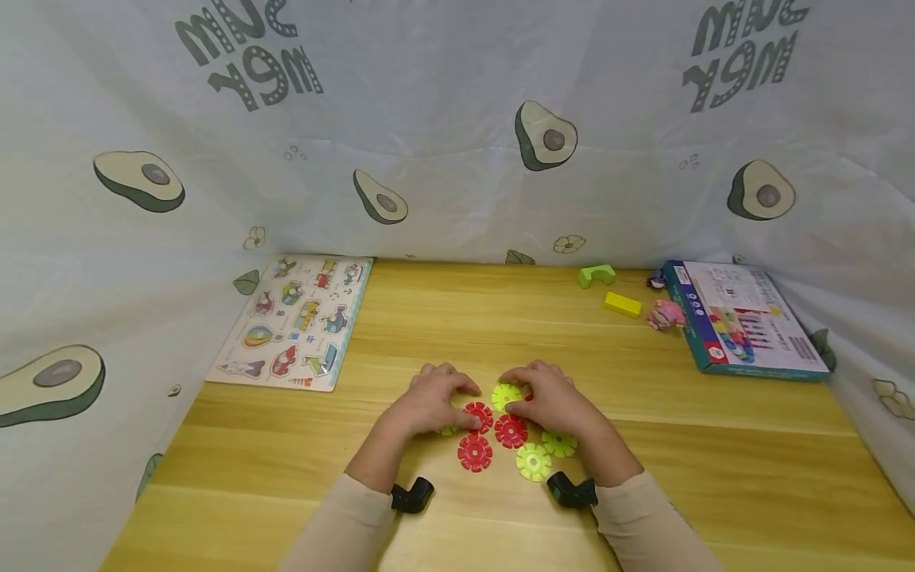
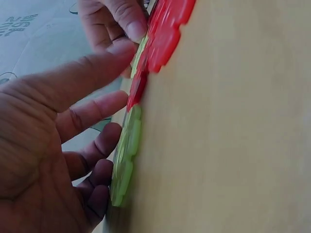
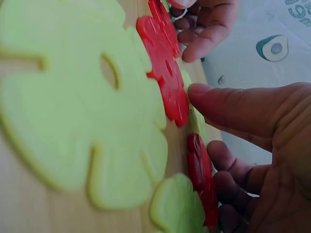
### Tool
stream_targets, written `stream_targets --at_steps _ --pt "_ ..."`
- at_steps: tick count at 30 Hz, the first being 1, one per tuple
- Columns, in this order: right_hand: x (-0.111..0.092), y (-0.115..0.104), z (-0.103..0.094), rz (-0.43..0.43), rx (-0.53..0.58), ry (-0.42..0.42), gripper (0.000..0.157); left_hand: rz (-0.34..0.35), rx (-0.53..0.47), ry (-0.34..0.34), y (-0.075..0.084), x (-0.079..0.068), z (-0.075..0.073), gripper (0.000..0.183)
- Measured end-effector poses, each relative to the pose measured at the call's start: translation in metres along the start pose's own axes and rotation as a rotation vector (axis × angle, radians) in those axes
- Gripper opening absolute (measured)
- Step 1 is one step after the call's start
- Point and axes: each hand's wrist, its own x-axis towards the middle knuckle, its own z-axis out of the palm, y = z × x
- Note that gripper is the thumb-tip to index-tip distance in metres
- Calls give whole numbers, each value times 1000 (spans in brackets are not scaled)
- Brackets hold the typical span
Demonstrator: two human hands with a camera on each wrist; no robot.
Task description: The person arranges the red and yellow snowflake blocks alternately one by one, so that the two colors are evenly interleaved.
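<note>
Red and yellow-green notched flower discs lie flat in a cluster on the wooden table. My left hand [image 1: 432, 401] is at their left side, its thumb tip on a red disc [image 1: 484, 414] and its fingers curved loosely beyond. Under that palm a yellow-green disc [image 1: 449, 430] partly shows. My right hand [image 1: 554, 401] arches over the right side, thumb and index at opposite edges of a yellow-green disc [image 1: 504, 392]. Beneath its fingers, a red disc [image 3: 201, 179] is mostly hidden from above. Nearer me lie red discs [image 1: 475, 452] and yellow-green discs [image 1: 533, 462].
A picture puzzle board [image 1: 293, 326] lies at the back left. Toward the back right are a green arch block [image 1: 596, 276], a yellow block [image 1: 623, 304], a pink figure [image 1: 665, 314], a small dark figure [image 1: 655, 279] and a flat box [image 1: 743, 318]. An avocado-print sheet [image 1: 457, 159] hangs behind.
</note>
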Motion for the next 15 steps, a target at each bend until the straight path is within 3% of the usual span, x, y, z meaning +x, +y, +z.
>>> stream_targets --at_steps 11,15 --pt "3 6 3 -21 34 34 29 5 11 41 0 3 6 30" --pt "4 7 3 9 107 34 30 -14 -4 41 0 4 7 28"
